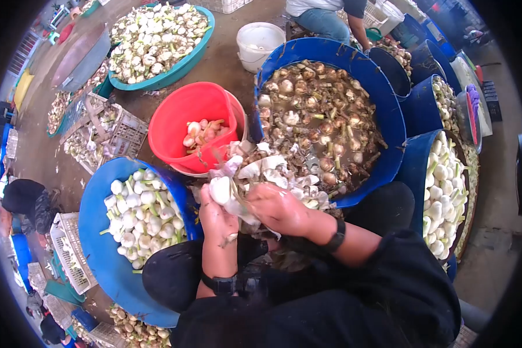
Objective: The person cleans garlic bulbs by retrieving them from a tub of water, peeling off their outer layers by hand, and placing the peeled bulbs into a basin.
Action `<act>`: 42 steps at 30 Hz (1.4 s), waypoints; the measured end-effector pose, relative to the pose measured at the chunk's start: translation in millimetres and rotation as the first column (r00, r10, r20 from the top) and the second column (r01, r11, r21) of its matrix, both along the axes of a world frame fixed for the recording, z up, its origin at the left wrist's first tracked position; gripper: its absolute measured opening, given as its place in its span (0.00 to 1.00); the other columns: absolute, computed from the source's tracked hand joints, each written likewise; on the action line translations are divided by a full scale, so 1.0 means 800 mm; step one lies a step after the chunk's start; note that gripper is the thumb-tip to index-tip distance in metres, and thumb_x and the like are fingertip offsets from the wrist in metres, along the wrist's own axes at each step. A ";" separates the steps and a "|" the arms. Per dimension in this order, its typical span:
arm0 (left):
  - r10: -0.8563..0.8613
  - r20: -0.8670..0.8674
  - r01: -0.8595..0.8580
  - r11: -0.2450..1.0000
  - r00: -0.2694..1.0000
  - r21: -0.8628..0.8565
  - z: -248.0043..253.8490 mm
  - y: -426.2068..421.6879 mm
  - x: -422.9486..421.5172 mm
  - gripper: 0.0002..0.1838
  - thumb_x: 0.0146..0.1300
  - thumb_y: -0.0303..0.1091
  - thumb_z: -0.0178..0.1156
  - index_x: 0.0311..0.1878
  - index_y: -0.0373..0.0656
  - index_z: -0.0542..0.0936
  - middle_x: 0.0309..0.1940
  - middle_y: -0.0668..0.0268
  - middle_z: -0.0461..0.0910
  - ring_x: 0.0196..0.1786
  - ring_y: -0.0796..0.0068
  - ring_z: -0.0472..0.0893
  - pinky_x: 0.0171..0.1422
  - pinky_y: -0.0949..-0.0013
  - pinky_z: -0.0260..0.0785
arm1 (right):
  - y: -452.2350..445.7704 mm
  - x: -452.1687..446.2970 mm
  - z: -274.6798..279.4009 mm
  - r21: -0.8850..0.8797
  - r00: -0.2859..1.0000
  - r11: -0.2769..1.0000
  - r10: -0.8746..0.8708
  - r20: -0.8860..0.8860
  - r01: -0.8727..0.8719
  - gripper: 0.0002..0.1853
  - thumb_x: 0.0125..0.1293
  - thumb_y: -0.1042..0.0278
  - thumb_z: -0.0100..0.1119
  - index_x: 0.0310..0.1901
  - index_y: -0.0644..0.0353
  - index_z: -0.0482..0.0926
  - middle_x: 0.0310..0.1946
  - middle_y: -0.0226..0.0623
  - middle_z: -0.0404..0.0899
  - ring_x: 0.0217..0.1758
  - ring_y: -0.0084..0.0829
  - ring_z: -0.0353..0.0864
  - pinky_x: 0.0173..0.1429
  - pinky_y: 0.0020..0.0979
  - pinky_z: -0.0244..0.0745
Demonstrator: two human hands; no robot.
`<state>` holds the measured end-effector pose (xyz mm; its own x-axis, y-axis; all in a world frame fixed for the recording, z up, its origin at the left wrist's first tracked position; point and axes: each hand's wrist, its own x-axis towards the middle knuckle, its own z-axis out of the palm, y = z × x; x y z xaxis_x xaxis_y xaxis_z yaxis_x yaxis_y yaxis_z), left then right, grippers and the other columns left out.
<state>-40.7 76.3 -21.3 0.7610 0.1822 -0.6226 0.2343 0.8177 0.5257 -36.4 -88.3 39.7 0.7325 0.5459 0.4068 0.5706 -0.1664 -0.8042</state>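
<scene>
Between my hands is a white garlic bulb [220, 190] with loose, papery skin hanging from it. My left hand [216, 219] is closed around the bulb from the left side. My right hand [277, 209] comes in from the right, its fingers curled onto the bulb's skin; the fingertips are partly hidden. Behind the hands lies a heap of peeled-off garlic skins [296, 184]. Just beyond stands a red bucket [182, 107] with some pinkish garlic bulbs [206, 136] inside.
A large blue tub [397, 148] of garlic in murky water stands ahead to the right. At left, another blue tub [101, 232] contains white bulbs; more bulbs [441, 203] fill a tub at right. A white bucket [261, 43] and a person [322, 23] are farther off.
</scene>
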 end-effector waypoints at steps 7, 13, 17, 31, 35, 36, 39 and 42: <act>-0.068 0.002 0.063 0.911 0.998 -0.408 0.034 0.020 0.004 0.12 0.57 0.43 0.52 0.35 0.45 0.77 0.29 0.65 0.79 0.33 0.62 0.79 0.31 0.65 0.72 | -0.045 0.039 0.052 0.427 0.786 0.690 -0.351 -0.509 0.585 0.07 0.64 0.73 0.50 0.40 0.66 0.71 0.37 0.39 0.74 0.39 0.30 0.79 0.43 0.31 0.76; 0.499 0.358 -0.577 0.802 0.789 0.154 0.061 0.095 -0.016 0.26 0.61 0.49 0.47 0.54 0.36 0.67 0.52 0.56 0.72 0.55 0.61 0.72 0.56 0.56 0.66 | -0.100 0.109 -0.066 -0.567 0.965 0.824 -0.141 -0.222 -0.010 0.21 0.51 0.72 0.58 0.50 0.51 0.74 0.41 0.44 0.78 0.45 0.43 0.77 0.50 0.38 0.71; 0.520 0.488 -0.712 0.472 0.701 0.519 0.087 0.122 -0.028 0.27 0.64 0.48 0.45 0.58 0.35 0.64 0.57 0.56 0.66 0.60 0.64 0.65 0.65 0.58 0.54 | -0.193 0.175 -0.120 -0.968 0.946 0.240 -0.294 -0.139 -0.068 0.14 0.53 0.71 0.51 0.42 0.53 0.78 0.35 0.44 0.79 0.39 0.43 0.79 0.43 0.39 0.74; -0.606 -0.072 0.505 0.585 0.792 0.634 0.039 -0.059 0.028 0.28 0.63 0.39 0.55 0.60 0.34 0.61 0.47 0.60 0.72 0.35 0.82 0.74 0.38 0.79 0.67 | -0.181 0.109 -0.069 -0.671 0.768 0.701 -0.283 -0.574 -0.243 0.19 0.68 0.54 0.40 0.40 0.61 0.75 0.30 0.44 0.78 0.34 0.42 0.77 0.39 0.39 0.71; -0.655 -0.085 0.638 0.687 0.751 0.347 0.038 -0.068 0.021 0.31 0.60 0.48 0.58 0.57 0.33 0.66 0.38 0.64 0.77 0.30 0.83 0.74 0.28 0.80 0.64 | -0.084 0.043 -0.007 -0.484 0.882 0.867 -0.135 -0.453 -0.116 0.13 0.63 0.60 0.48 0.30 0.62 0.74 0.26 0.49 0.77 0.30 0.46 0.77 0.36 0.40 0.71; -0.598 -0.050 0.544 0.687 0.800 0.482 0.026 -0.066 0.019 0.28 0.59 0.48 0.58 0.54 0.34 0.69 0.36 0.65 0.77 0.29 0.84 0.73 0.26 0.80 0.63 | -0.068 0.035 -0.002 -0.586 0.936 0.804 -0.126 -0.329 -0.097 0.12 0.60 0.63 0.50 0.26 0.64 0.73 0.23 0.49 0.75 0.28 0.47 0.76 0.34 0.41 0.70; -0.531 -0.092 0.494 0.693 0.842 0.526 0.042 -0.056 0.015 0.23 0.58 0.46 0.58 0.49 0.36 0.74 0.33 0.68 0.78 0.28 0.85 0.73 0.25 0.80 0.62 | -0.037 0.021 0.002 -0.676 0.948 0.737 -0.219 -0.230 0.006 0.11 0.55 0.62 0.50 0.27 0.61 0.75 0.20 0.51 0.74 0.26 0.50 0.76 0.34 0.45 0.72; -0.502 -0.211 0.543 0.732 0.838 0.412 0.045 -0.049 0.011 0.20 0.57 0.42 0.59 0.48 0.39 0.75 0.35 0.70 0.78 0.29 0.87 0.74 0.25 0.80 0.62 | -0.032 0.021 -0.015 -0.649 0.926 0.759 -0.277 -0.257 0.047 0.11 0.57 0.63 0.47 0.29 0.61 0.76 0.21 0.50 0.76 0.24 0.48 0.77 0.33 0.43 0.74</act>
